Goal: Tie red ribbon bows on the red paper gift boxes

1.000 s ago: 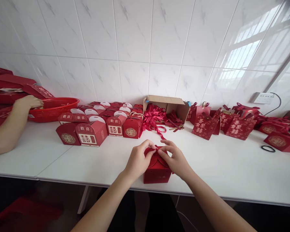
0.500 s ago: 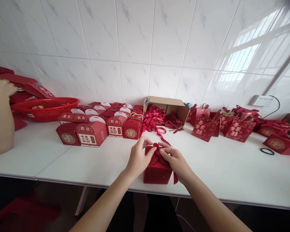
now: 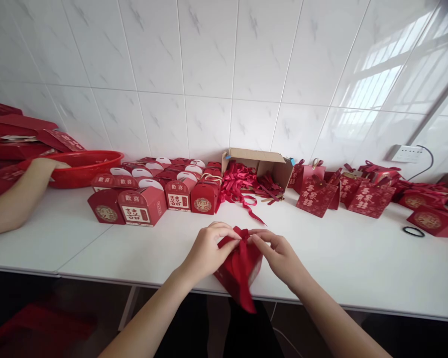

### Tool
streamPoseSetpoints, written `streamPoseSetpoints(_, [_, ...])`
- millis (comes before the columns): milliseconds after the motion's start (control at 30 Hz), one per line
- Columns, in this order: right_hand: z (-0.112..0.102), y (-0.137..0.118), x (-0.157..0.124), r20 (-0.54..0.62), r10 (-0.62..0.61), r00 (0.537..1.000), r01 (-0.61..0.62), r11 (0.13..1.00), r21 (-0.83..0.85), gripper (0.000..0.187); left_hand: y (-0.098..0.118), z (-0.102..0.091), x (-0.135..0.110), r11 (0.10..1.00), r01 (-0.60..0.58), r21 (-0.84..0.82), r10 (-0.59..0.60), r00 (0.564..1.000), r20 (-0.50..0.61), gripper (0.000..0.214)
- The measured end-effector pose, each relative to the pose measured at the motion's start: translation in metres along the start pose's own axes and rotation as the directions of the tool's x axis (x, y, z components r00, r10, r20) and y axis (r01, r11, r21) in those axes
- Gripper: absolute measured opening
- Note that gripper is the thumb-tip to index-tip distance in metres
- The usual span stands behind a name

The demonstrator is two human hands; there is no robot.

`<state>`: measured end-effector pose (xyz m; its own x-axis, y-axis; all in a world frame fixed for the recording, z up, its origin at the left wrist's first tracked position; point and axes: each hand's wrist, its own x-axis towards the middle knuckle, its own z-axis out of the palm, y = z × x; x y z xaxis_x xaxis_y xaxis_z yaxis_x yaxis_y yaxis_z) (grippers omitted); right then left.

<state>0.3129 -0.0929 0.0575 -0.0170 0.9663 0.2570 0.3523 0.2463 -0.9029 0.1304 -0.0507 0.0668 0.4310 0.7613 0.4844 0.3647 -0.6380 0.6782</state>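
A red gift box [image 3: 224, 275] stands turned cornerwise at the front edge of the white table. Red ribbon [image 3: 242, 271] gathers at its top, and one tail hangs down the front past the table edge. My left hand [image 3: 211, 248] pinches the ribbon at the top from the left, thumb against fingers. From the right, my right hand [image 3: 278, 252] holds the same gathered ribbon between thumb and fingertips. The fingers partly hide where the ribbon crosses.
Several printed red boxes [image 3: 144, 206] stand to the left. Behind, a cardboard box [image 3: 274, 158] spills loose ribbons [image 3: 239, 179]. Red bags [image 3: 315, 196] and a black ring [image 3: 413, 231] lie right. A co-worker's arm [image 3: 18, 201] reaches into a red basin [image 3: 91, 159].
The box has turned, bringing a corner and the ribbon tail to the front. Both my hands are slightly lower. At the left, the co-worker's arm has moved down into the basin.
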Motion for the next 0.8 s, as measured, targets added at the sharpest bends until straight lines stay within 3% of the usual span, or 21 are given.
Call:
streamPoseSetpoints(100, [-0.009, 0.0, -0.001, 0.021, -0.165, 0.986, 0.166, 0.964, -0.207, 0.015, 0.004, -0.008, -0.001, 0.999, 0.007, 0.042, -0.01, 0.998, 0.067, 0.016])
streamPoseSetpoints(267, [-0.016, 0.0, -0.003, 0.099, -0.289, 0.952, 0.303, 0.858, -0.414, 0.021, 0.011, -0.017, 0.0, 0.992, 0.045, 0.118, -0.062, 0.988, 0.141, 0.022])
streamPoseSetpoints(367, [-0.022, -0.011, -0.008, 0.146, -0.268, 0.952, 0.304, 0.877, -0.372, 0.026, 0.013, -0.018, 0.0, 0.986, 0.0, 0.168, -0.023, 0.99, 0.136, 0.023])
streamPoseSetpoints(467, [-0.03, -0.026, -0.01, 0.288, -0.145, 0.947, 0.218, 0.945, -0.244, 0.031, 0.015, -0.018, 0.0, 0.976, -0.076, 0.203, 0.045, 0.987, 0.154, 0.023])
streamPoseSetpoints(533, [-0.034, -0.032, -0.007, 0.328, -0.107, 0.939, 0.197, 0.947, -0.253, 0.032, 0.014, -0.019, -0.001, 0.966, -0.123, 0.226, 0.086, 0.982, 0.167, 0.023])
streamPoseSetpoints(633, [-0.031, -0.032, 0.005, 0.306, -0.179, 0.935, 0.274, 0.912, -0.305, 0.028, 0.014, -0.022, -0.001, 0.949, -0.17, 0.266, 0.123, 0.975, 0.186, 0.02])
streamPoseSetpoints(800, [-0.022, -0.021, 0.019, 0.333, -0.283, 0.899, 0.371, 0.897, -0.24, 0.009, 0.018, -0.027, 0.002, 0.941, -0.183, 0.286, 0.119, 0.967, 0.227, 0.018])
